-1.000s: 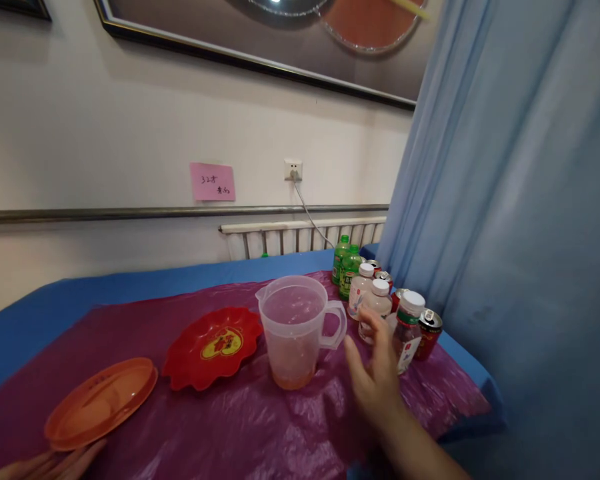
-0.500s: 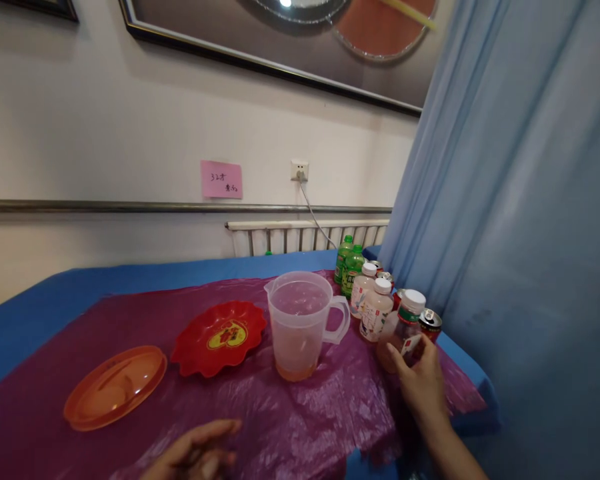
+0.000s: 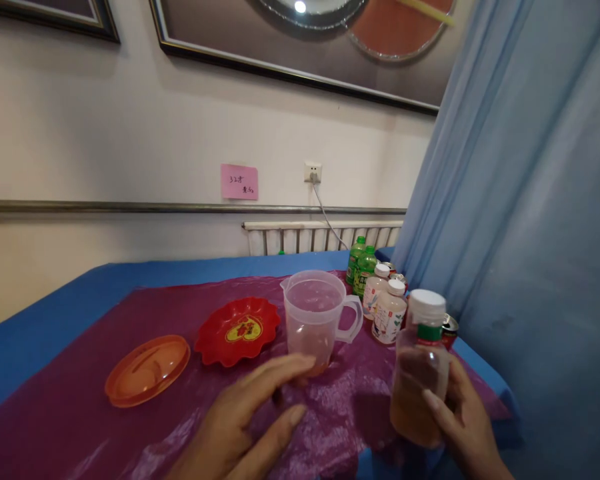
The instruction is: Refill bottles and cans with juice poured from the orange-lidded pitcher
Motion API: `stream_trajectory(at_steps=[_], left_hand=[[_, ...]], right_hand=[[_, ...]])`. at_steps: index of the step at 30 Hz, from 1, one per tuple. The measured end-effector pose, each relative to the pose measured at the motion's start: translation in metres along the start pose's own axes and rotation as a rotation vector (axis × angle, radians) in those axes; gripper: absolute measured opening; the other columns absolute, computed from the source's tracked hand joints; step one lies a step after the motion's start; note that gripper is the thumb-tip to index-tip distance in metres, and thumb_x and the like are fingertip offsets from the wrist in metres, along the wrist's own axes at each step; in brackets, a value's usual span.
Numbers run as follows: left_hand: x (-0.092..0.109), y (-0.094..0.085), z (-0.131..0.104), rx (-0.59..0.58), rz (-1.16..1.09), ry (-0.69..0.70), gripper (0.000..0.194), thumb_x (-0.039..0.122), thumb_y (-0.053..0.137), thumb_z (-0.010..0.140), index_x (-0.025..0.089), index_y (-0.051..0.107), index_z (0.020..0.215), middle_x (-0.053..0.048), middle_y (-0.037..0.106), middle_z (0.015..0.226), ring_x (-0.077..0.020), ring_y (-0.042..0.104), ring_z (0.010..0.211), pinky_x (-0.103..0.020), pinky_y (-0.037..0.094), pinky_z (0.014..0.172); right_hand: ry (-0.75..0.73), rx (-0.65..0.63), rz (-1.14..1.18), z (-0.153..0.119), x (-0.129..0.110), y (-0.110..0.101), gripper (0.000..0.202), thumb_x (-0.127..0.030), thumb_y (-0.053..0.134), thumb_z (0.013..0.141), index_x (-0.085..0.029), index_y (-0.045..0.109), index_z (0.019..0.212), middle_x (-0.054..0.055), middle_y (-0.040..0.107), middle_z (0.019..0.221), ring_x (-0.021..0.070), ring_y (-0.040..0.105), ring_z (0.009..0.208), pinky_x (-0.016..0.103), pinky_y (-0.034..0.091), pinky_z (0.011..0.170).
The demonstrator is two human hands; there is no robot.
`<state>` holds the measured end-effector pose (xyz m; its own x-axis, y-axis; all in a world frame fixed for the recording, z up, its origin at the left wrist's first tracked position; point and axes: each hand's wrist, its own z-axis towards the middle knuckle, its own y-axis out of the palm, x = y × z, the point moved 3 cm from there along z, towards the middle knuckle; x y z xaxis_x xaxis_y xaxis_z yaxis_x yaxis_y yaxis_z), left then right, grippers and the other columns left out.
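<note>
My right hand [image 3: 463, 417] grips a clear plastic bottle [image 3: 417, 393] with a white cap, a green neck band and brownish liquid inside. The bottle is upright and appears raised off the table. My left hand [image 3: 250, 413] is empty, its thumb and fingers apart, in front of the translucent measuring jug [image 3: 313, 327]. A little liquid shows at the jug's bottom, and its handle points right. Two white-capped bottles with printed labels [image 3: 389, 317] stand between the jug and the held bottle.
Two green bottles [image 3: 364, 270] and several cans [image 3: 449, 330] stand along the right side, by a blue curtain [image 3: 520, 220]. Left of the jug lie a red scalloped plate [image 3: 205, 340] and an orange oval dish [image 3: 125, 393]. Purple plastic sheeting [image 3: 65, 373] covers the blue table.
My right hand has lifted the brownish bottle from the row and brought it closer. My left hand has moved up and right, towards the jug. The view has shifted slightly left.
</note>
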<state>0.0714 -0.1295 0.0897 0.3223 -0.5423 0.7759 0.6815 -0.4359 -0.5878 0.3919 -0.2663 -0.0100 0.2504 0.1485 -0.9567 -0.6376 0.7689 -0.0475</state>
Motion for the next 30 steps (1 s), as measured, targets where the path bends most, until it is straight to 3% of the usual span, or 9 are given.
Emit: stream_trajectory(at_steps=[4,8,11,14,17,20,24,27,30], left_hand=[[0.081,-0.017,0.041,-0.071,0.133,0.38,0.052,0.036,0.057,0.097,0.042,0.048,0.148,0.0,0.057,0.151,-0.0245,0.053,0.138,-0.045,0.041,0.118],[0.12,-0.017,0.071,-0.273,0.156,0.597,0.047,0.026,0.049,0.103,0.034,0.048,0.149,-0.005,0.049,0.157,-0.0232,0.045,0.145,-0.043,0.04,0.118],[0.122,-0.013,0.079,-0.414,0.121,0.643,0.04,0.021,0.048,0.103,0.031,0.056,0.141,-0.005,0.062,0.144,-0.0202,0.054,0.136,-0.038,0.045,0.113],[0.117,-0.011,0.079,-0.413,0.107,0.647,0.035,0.02,0.048,0.103,0.029,0.059,0.135,-0.005,0.066,0.135,-0.0187,0.059,0.128,-0.035,0.048,0.107],[0.112,-0.006,0.078,-0.319,0.174,0.635,0.033,0.022,0.048,0.103,0.028,0.059,0.134,-0.006,0.066,0.127,-0.0179,0.062,0.116,-0.033,0.051,0.099],[0.106,0.001,0.08,-0.159,0.316,0.557,0.031,0.042,0.051,0.102,0.023,0.065,0.121,-0.007,0.068,0.105,-0.0203,0.064,0.096,-0.035,0.055,0.085],[0.102,0.001,0.083,-0.028,0.467,0.486,0.06,0.071,0.046,0.093,0.016,0.069,0.104,-0.01,0.068,0.094,-0.0269,0.064,0.088,-0.045,0.056,0.079],[0.107,-0.006,0.081,-0.177,0.338,0.58,0.047,0.053,0.05,0.099,0.023,0.057,0.135,-0.012,0.064,0.133,-0.0276,0.061,0.119,-0.045,0.05,0.101],[0.108,-0.013,0.082,-0.293,0.204,0.589,0.036,0.029,0.053,0.1,0.028,0.057,0.136,-0.004,0.066,0.134,-0.0198,0.06,0.122,-0.036,0.046,0.106]], right_hand=[[-0.186,-0.251,0.063,-0.009,-0.018,0.019,0.059,-0.056,0.074,0.077,-0.026,0.065,0.127,0.012,0.073,0.118,0.0339,0.072,0.101,0.04,0.06,0.08],[-0.27,-0.483,0.106,-0.016,-0.033,0.039,0.064,-0.057,0.071,0.08,-0.028,0.061,0.136,0.011,0.072,0.116,0.0346,0.071,0.099,0.045,0.058,0.085],[-0.248,-0.591,0.114,-0.021,-0.036,0.046,0.067,-0.055,0.073,0.078,-0.028,0.06,0.139,0.011,0.071,0.118,0.034,0.071,0.096,0.046,0.058,0.088],[-0.274,-0.593,0.117,-0.023,-0.033,0.048,0.065,-0.052,0.073,0.08,-0.029,0.059,0.139,0.011,0.07,0.124,0.0352,0.07,0.103,0.046,0.058,0.089],[-0.332,-0.534,0.07,-0.027,-0.025,0.051,0.065,-0.049,0.072,0.081,-0.028,0.057,0.141,0.012,0.07,0.126,0.0348,0.07,0.108,0.044,0.058,0.089],[-0.333,-0.443,-0.065,-0.03,-0.015,0.051,0.066,-0.042,0.074,0.08,-0.023,0.057,0.14,0.013,0.071,0.122,0.0331,0.07,0.107,0.039,0.059,0.089],[-0.355,-0.407,-0.174,-0.033,-0.012,0.051,0.066,-0.036,0.075,0.078,-0.023,0.056,0.14,0.012,0.072,0.121,0.0305,0.072,0.103,0.035,0.059,0.086],[-0.409,-0.346,-0.198,-0.031,-0.017,0.052,0.062,-0.036,0.07,0.082,-0.023,0.053,0.14,0.012,0.071,0.124,0.0301,0.072,0.104,0.035,0.06,0.085],[-0.49,-0.326,-0.233,-0.03,-0.024,0.053,0.06,-0.034,0.067,0.084,-0.025,0.051,0.141,0.01,0.072,0.124,0.0291,0.073,0.104,0.034,0.061,0.084]])
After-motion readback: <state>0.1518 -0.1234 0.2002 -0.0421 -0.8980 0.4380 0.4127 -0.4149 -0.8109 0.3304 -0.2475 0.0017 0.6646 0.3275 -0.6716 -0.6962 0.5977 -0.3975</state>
